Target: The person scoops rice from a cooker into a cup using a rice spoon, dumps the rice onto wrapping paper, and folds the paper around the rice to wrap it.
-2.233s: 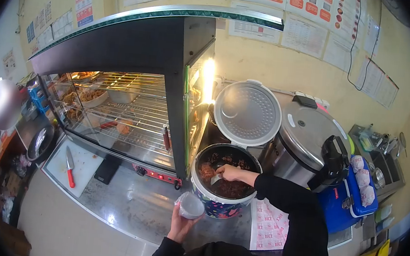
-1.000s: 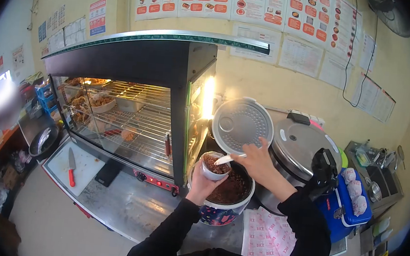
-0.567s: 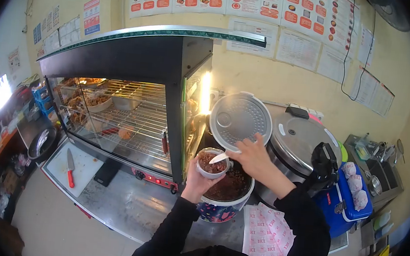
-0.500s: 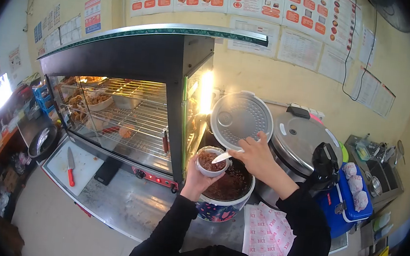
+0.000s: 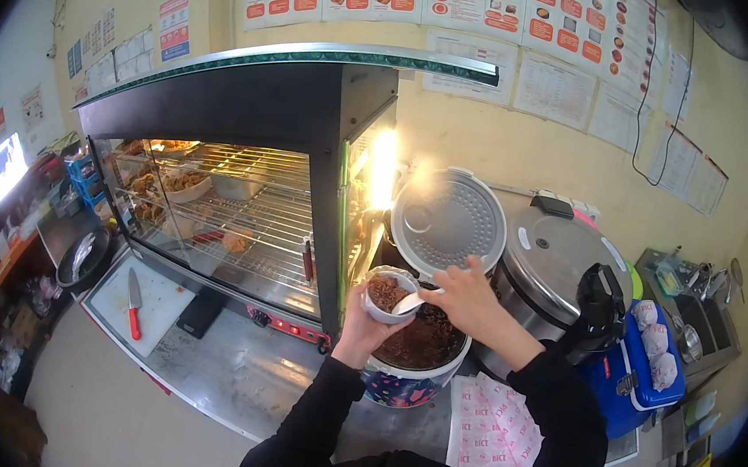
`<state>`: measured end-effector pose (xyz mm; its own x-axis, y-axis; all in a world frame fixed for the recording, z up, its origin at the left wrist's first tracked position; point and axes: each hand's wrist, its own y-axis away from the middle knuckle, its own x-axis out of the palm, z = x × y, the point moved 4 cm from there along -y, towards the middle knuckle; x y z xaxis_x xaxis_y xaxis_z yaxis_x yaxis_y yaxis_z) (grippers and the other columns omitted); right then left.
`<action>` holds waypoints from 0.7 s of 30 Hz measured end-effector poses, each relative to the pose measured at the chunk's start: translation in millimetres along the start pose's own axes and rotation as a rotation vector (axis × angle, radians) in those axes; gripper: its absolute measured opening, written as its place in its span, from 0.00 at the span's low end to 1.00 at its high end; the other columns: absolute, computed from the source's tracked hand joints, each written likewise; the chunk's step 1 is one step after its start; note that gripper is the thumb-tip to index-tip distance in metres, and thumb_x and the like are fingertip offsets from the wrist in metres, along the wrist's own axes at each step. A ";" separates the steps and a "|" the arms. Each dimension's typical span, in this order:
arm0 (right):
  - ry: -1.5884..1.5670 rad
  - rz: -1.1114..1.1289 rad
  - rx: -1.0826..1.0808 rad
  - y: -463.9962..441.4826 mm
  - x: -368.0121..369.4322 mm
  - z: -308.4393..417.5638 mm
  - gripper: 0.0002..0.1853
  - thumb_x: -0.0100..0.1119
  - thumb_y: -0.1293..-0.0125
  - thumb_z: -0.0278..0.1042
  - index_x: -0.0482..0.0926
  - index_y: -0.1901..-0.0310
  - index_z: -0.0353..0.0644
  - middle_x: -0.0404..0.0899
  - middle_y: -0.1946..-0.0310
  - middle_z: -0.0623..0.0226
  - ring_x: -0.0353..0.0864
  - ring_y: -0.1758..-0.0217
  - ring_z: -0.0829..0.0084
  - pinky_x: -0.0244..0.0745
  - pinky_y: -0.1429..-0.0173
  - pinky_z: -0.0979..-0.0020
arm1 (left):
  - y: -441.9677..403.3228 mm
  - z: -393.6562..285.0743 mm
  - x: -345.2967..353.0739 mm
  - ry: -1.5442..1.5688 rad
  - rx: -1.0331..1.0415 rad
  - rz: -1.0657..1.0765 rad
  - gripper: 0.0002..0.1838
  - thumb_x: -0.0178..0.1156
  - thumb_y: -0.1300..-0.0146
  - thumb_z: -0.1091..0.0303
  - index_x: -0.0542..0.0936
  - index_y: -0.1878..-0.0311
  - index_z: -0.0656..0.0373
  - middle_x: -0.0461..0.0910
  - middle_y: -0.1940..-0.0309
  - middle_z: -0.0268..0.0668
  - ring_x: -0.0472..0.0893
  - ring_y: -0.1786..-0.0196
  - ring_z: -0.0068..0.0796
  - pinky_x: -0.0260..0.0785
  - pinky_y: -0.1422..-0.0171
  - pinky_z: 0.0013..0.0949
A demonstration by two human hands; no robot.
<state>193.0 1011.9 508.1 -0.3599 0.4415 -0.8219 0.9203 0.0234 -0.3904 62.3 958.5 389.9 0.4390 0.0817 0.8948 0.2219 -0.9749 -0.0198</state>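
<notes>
My left hand (image 5: 363, 332) is wrapped round a small plastic-lined bowl (image 5: 383, 309) that holds dark reddish-brown rice. In my right hand (image 5: 472, 305) is a white spoon (image 5: 408, 302), its head at the rice near the bowl's right rim. Both hands are over the left and upper rim of an open floral rice cooker (image 5: 413, 395), which has more dark rice (image 5: 420, 344) inside. Its grey inner lid (image 5: 449, 221) stands raised behind my right hand.
A lit glass food warmer (image 5: 241, 222) stands left. On a white board (image 5: 159, 297) lies a red-handled knife (image 5: 135, 303). Printed paper (image 5: 490, 429) lies right of the cooker. Beyond are a large steel cooker (image 5: 555, 254) and a blue cooler (image 5: 622, 393) bearing wrapped bundles (image 5: 654, 343).
The bowl was low and left of the cooker while my right hand scooped inside it. Both hands then came together above the cooker, and the bowl now holds rice with the spoon against it.
</notes>
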 end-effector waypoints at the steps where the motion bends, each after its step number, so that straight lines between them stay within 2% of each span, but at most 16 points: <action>1: 0.000 0.003 -0.024 -1.6 7.9 3.9 0.12 0.48 0.46 0.31 0.80 0.64 0.58 0.70 0.71 0.74 0.72 0.62 0.74 0.55 0.46 0.56 | 3.1 2.3 3.0 -0.060 0.016 -0.014 0.28 0.37 0.38 0.45 0.62 0.41 0.52 0.66 0.44 0.41 0.68 0.42 0.42 0.63 0.43 0.53; 3: -0.005 0.020 -0.057 -3.0 11.0 5.3 0.12 0.48 0.46 0.31 0.80 0.65 0.59 0.70 0.72 0.74 0.72 0.62 0.74 0.56 0.47 0.57 | 4.3 7.1 3.4 -0.011 0.002 -0.017 0.28 0.37 0.38 0.45 0.62 0.41 0.52 0.66 0.44 0.41 0.68 0.42 0.43 0.64 0.44 0.53; 7: 0.009 -0.033 0.088 -2.8 -30.4 -15.0 0.12 0.49 0.48 0.30 0.80 0.65 0.58 0.70 0.71 0.74 0.71 0.61 0.73 0.56 0.50 0.58 | 3.3 1.1 -1.1 0.019 0.004 -0.021 0.29 0.37 0.38 0.44 0.62 0.41 0.52 0.65 0.43 0.42 0.68 0.42 0.45 0.64 0.44 0.53; 10: 0.019 -0.128 0.005 -4.4 -15.7 -8.4 0.12 0.50 0.48 0.30 0.81 0.65 0.59 0.71 0.71 0.74 0.71 0.62 0.73 0.56 0.50 0.58 | 5.3 3.5 -2.3 0.015 -0.020 -0.019 0.29 0.37 0.39 0.44 0.62 0.41 0.52 0.64 0.42 0.42 0.67 0.42 0.45 0.64 0.44 0.53; 14: -0.021 -0.021 -0.040 -8.3 7.8 2.0 0.12 0.50 0.48 0.30 0.81 0.65 0.58 0.71 0.71 0.74 0.71 0.62 0.73 0.57 0.49 0.57 | 10.3 7.3 7.5 0.002 -0.030 -0.029 0.28 0.37 0.39 0.45 0.63 0.41 0.52 0.64 0.42 0.43 0.67 0.41 0.46 0.64 0.44 0.54; 17: 0.007 -0.023 0.066 -11.2 -23.1 -16.0 0.13 0.50 0.48 0.30 0.81 0.64 0.57 0.71 0.70 0.74 0.71 0.61 0.73 0.57 0.49 0.56 | 8.1 3.1 0.8 0.021 -0.045 -0.017 0.28 0.37 0.39 0.46 0.63 0.41 0.52 0.64 0.42 0.43 0.67 0.41 0.46 0.64 0.44 0.53; 21: 0.016 -0.184 0.040 -22.6 -18.5 -15.2 0.18 0.52 0.50 0.27 0.78 0.58 0.61 0.69 0.69 0.74 0.70 0.60 0.74 0.56 0.51 0.56 | 7.6 8.0 1.7 0.002 -0.090 -0.054 0.28 0.37 0.39 0.46 0.64 0.41 0.52 0.65 0.43 0.42 0.68 0.42 0.45 0.66 0.46 0.52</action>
<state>181.2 1016.9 538.4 -0.5188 0.4471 -0.7287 0.8324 0.0698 -0.5498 71.7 952.8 387.7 0.4267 0.1348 0.8943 0.1665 -0.9836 0.0688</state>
